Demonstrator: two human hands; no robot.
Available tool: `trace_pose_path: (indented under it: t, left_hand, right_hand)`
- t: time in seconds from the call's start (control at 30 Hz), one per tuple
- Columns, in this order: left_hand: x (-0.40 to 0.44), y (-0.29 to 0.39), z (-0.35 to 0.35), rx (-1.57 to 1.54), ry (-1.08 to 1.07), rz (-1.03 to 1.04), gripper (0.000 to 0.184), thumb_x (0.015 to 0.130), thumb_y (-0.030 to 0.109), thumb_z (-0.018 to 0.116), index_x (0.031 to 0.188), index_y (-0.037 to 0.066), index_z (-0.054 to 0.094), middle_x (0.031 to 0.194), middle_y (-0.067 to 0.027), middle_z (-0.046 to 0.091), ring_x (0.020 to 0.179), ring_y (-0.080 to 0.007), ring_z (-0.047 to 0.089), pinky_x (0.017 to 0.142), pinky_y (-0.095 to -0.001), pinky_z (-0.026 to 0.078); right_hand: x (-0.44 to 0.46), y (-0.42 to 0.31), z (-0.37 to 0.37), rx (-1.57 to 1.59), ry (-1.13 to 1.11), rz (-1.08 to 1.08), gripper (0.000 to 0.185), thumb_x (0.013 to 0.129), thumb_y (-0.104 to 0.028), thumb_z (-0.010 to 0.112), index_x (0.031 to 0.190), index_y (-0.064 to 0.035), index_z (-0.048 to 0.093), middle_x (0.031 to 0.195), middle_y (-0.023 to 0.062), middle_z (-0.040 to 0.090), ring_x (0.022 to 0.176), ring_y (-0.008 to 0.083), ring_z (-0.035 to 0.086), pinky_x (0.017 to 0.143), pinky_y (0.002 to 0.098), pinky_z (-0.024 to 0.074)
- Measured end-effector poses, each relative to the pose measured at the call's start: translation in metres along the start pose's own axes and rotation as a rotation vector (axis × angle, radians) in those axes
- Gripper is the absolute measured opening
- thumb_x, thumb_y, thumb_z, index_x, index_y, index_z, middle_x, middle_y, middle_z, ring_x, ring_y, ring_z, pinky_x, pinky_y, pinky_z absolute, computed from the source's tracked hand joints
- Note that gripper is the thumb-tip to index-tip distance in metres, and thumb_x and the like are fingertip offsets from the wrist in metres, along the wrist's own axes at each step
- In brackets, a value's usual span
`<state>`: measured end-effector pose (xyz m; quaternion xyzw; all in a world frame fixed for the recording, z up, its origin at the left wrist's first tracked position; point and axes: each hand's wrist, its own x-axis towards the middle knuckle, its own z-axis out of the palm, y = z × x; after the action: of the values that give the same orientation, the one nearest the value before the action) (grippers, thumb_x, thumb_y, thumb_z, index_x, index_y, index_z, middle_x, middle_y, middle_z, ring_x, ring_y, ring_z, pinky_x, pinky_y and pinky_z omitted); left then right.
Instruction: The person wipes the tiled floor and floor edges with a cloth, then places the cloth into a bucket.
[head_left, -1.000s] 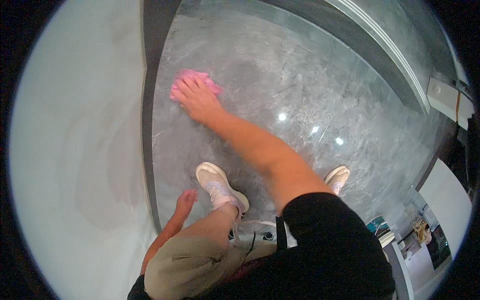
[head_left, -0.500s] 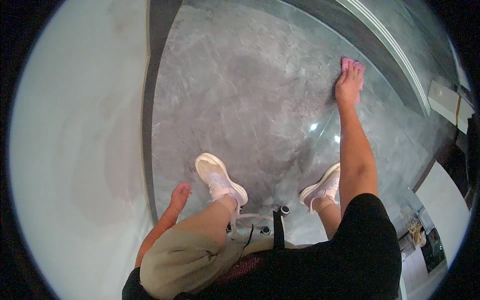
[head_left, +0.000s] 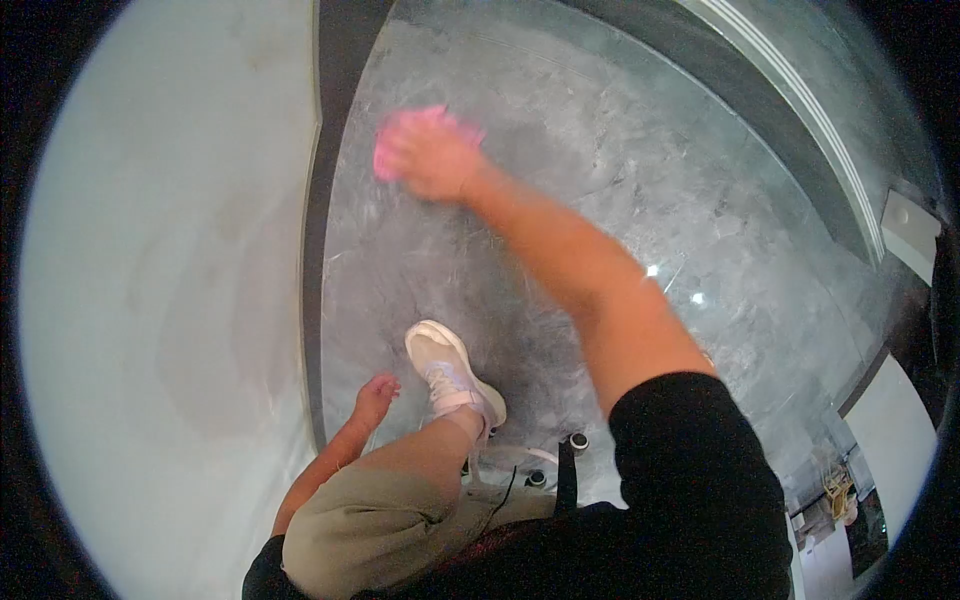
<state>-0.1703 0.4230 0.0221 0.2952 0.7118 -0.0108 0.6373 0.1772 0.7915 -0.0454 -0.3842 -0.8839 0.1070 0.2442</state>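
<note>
My right hand [head_left: 435, 160] lies on a pink cloth [head_left: 387, 158] against the grey marbled floor [head_left: 560, 130], close to the dark skirting at the left. The hand and cloth are smeared by motion, with pink showing around the fingers. My left hand [head_left: 377, 397] hangs low beside my left knee, near my light shoe [head_left: 450, 370]. Its fingers are loosely bent and nothing shows in them. My right arm reaches across the floor and covers most of my right foot.
A white wall or panel [head_left: 200, 250] with a dark skirting [head_left: 318, 220] stands at the left. Another dark skirting [head_left: 780, 150] with a pale striped edge curves along the right. Small casters [head_left: 579, 441] show below me. White furniture [head_left: 890, 410] and cluttered items are at the lower right.
My right hand has swept the pink cloth from the floor's right side across to the left skirting. My left hand stays beside my knee. The view has shifted slightly.
</note>
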Motion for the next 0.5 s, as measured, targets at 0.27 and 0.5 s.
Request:
trace_pose_path:
  t: [0.27,0.5]
  left_hand:
    - [-0.001,0.03,0.003,0.037,-0.004,-0.049,0.027,0.097,0.021,0.051,0.114,0.002,0.059,0.099,-0.0077,0.066,0.085,-0.0147,0.061,0.077,-0.0288,0.05]
    - [0.007,0.011,0.009,0.093,-0.003,-0.02,0.024,0.096,0.018,0.052,0.11,0.002,0.062,0.096,-0.0061,0.066,0.082,-0.0147,0.061,0.075,-0.0279,0.05]
  right_hand:
    - [-0.109,0.133,-0.105,-0.405,0.324,0.695,0.034,0.086,-0.022,0.053,0.118,-0.0124,0.059,0.124,0.015,0.054,0.12,0.0355,0.046,0.101,0.0483,0.035]
    - [-0.176,-0.039,-0.067,-0.27,0.023,0.857,0.041,0.082,-0.01,0.051,0.122,-0.009,0.055,0.132,0.0219,0.047,0.127,0.0408,0.039,0.106,0.0539,0.0278]
